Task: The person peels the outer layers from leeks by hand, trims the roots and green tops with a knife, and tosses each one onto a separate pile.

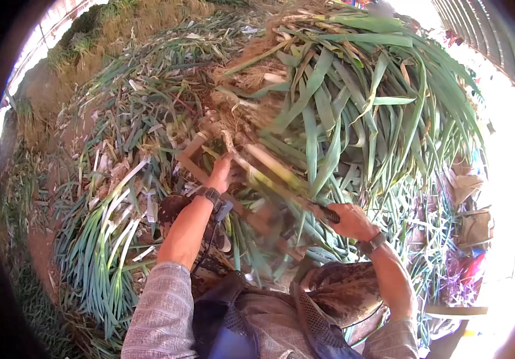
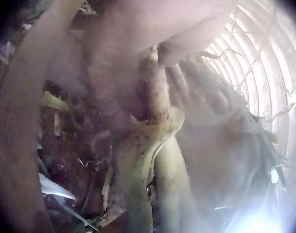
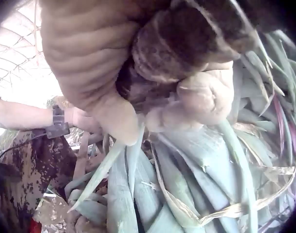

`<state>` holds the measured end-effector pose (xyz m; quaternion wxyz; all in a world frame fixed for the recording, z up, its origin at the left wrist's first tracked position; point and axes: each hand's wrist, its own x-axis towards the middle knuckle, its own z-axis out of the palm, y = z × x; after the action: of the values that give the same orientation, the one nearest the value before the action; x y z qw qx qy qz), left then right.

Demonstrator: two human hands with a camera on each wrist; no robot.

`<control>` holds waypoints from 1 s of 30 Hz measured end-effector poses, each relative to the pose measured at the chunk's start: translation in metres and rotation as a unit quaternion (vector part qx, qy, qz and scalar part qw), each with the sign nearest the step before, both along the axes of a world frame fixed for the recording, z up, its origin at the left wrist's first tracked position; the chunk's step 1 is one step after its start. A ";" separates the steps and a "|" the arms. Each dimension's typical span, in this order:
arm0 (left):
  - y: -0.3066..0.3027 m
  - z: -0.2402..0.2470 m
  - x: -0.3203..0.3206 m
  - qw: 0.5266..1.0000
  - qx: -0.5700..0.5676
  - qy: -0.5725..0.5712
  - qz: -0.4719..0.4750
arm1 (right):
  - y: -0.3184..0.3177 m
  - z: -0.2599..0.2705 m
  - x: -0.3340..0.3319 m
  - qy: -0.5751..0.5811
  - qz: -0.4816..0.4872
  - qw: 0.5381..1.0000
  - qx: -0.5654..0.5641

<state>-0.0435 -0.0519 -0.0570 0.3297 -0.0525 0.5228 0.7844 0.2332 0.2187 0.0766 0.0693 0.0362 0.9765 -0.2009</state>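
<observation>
My left hand point(image 1: 221, 172) grips a leek point(image 1: 264, 179) near its root end, and the stalk slants down and right towards my right hand point(image 1: 353, 221). In the left wrist view, the leek's pale stalk point(image 2: 168, 179) emerges below blurred fingers, with a layer folded back around it. My right hand's fingers curl round a dark, thick, round-ended handle point(image 3: 174, 46); what it belongs to is hidden. Below the thumb tip in the right wrist view hang narrow green leaf strips point(image 3: 104, 172), with broad leek leaves point(image 3: 201, 155) close beneath.
A large heap of untrimmed leeks point(image 1: 383, 90) lies ahead and right, roots facing left. Pale-stemmed leeks point(image 1: 105, 239) lie bunched at the left. Leaf scraps point(image 1: 144, 102) cover the ground. A wooden bar point(image 1: 193, 146) stands beside my left hand. Sacks point(image 1: 475, 227) are at the right.
</observation>
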 end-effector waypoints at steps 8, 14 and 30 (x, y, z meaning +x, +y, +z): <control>0.010 -0.032 -0.016 0.998 0.050 -0.001 0.043 | -0.017 -0.015 -0.050 0.003 0.023 1.000 -0.011; 0.007 0.017 0.008 0.998 0.027 -0.033 0.037 | -0.045 -0.026 -0.091 0.049 0.040 0.998 0.007; -0.002 0.013 0.019 0.997 -0.027 -0.021 0.074 | -0.067 -0.001 -0.130 0.020 0.014 0.999 -0.046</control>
<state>-0.0250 -0.0542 -0.0441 0.2797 -0.1166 0.5316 0.7910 0.1033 0.1521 0.0754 0.0541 0.0156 0.9679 -0.2449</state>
